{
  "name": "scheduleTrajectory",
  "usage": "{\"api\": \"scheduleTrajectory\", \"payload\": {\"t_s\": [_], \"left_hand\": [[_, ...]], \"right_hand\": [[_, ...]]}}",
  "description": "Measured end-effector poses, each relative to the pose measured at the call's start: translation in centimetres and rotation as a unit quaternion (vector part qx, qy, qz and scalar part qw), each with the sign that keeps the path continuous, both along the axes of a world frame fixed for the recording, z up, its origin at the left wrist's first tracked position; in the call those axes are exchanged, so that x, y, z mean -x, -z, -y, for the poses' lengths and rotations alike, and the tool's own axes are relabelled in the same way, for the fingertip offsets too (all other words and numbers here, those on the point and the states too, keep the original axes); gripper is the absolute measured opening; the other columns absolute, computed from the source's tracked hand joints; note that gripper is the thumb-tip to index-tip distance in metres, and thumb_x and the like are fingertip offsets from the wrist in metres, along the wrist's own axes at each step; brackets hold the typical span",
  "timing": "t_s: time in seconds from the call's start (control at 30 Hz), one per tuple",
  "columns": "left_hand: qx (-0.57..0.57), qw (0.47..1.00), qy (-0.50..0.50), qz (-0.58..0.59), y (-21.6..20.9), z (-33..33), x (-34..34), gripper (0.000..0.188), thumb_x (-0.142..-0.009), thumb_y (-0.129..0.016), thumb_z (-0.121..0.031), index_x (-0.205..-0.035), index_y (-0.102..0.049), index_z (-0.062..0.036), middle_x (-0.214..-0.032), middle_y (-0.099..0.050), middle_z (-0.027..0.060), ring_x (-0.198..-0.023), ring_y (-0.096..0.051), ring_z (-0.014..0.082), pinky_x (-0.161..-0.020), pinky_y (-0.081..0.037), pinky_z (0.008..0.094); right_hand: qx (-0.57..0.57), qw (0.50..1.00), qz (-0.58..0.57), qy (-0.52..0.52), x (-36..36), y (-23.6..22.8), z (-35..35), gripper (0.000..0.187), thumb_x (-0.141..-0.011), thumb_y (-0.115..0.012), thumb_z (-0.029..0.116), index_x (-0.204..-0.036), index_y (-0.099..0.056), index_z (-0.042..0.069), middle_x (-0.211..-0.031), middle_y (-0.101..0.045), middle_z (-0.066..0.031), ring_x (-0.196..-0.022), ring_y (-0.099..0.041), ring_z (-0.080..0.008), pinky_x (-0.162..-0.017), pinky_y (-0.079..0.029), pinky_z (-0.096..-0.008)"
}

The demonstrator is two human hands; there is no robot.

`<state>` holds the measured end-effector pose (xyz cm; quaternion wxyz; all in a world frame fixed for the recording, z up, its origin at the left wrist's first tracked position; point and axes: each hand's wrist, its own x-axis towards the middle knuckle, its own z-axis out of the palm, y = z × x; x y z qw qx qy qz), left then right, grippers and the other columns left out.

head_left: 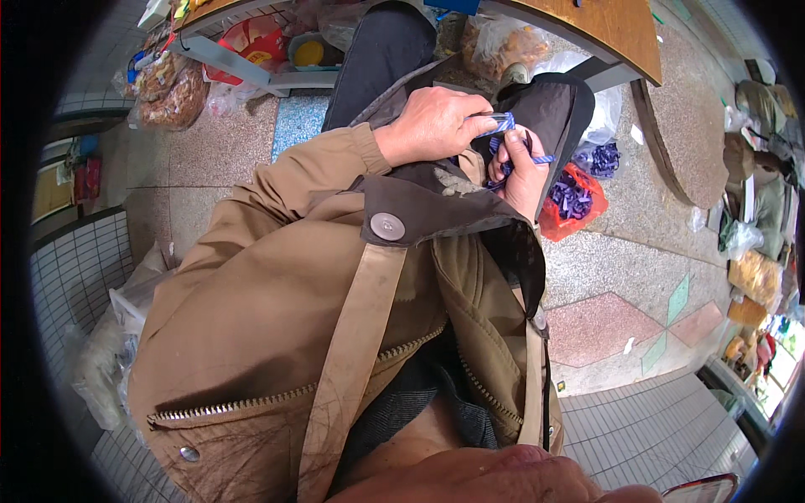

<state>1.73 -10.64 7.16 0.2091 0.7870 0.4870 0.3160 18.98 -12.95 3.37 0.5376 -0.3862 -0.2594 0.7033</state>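
Observation:
My left hand (438,126) is closed, with thumb and finger pinching a thin dark-and-silver tool (485,116) whose kind I cannot make out. At the tool's tip is a blue-and-white striped strip (508,123). Right beside it, my right hand (523,174) is closed on a similar striped strip (542,159), one end sticking out past the thumb. More blue material shows among its fingers. Both hands are above my lap, over a dark apron (461,220). Whether the strips join is hidden by the fingers.
A red plastic bag (597,194) of purple-blue strips stands on the floor by my right knee, near a clear bag (602,159) of similar strips. A wooden table (587,27) spans the far side. Filled bags (172,96) sit far left; a round brown-edged board (662,159) lies right.

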Motion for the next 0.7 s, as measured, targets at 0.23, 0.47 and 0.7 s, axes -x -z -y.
{"api": "scheduleTrajectory", "payload": {"t_s": [0.23,0.47,0.7], "left_hand": [[0.0,1.0,0.002,0.008,0.25,-0.04,-0.08,0.025,-0.088,-0.059,-0.028,-0.091,-0.067,-0.0052,-0.076,-0.066,0.0143,-0.068,-0.064,0.0312,-0.058,-0.049,0.0379],[0.0,1.0,0.002,0.0,0.32,-0.11,-0.05,0.024,-0.088,-0.059,-0.028,-0.09,-0.067,-0.0054,-0.075,-0.066,0.0138,-0.068,-0.064,0.0309,-0.058,-0.049,0.0377],[0.031,0.999,-0.003,0.032,0.78,-0.21,0.06,0.02,-0.088,-0.06,-0.024,-0.09,-0.067,-0.0053,-0.075,-0.065,0.0139,-0.07,-0.065,0.0283,-0.06,-0.049,0.0356]], "right_hand": [[-0.006,1.0,0.001,0.002,0.11,-0.05,0.05,0.011,-0.092,-0.058,0.011,-0.098,-0.06,0.001,-0.063,-0.05,0.0013,-0.045,-0.04,-0.0036,-0.04,-0.03,-0.0179],[-0.002,1.0,0.016,-0.01,0.26,0.01,0.15,0.01,-0.091,-0.058,0.01,-0.096,-0.061,0.002,-0.063,-0.05,0.0015,-0.044,-0.039,-0.0031,-0.039,-0.029,-0.0179],[0.0,1.0,0.016,-0.008,0.3,0.06,0.19,0.01,-0.091,-0.059,0.01,-0.096,-0.061,0.002,-0.062,-0.05,0.0019,-0.044,-0.039,-0.0028,-0.04,-0.028,-0.0179]]}}
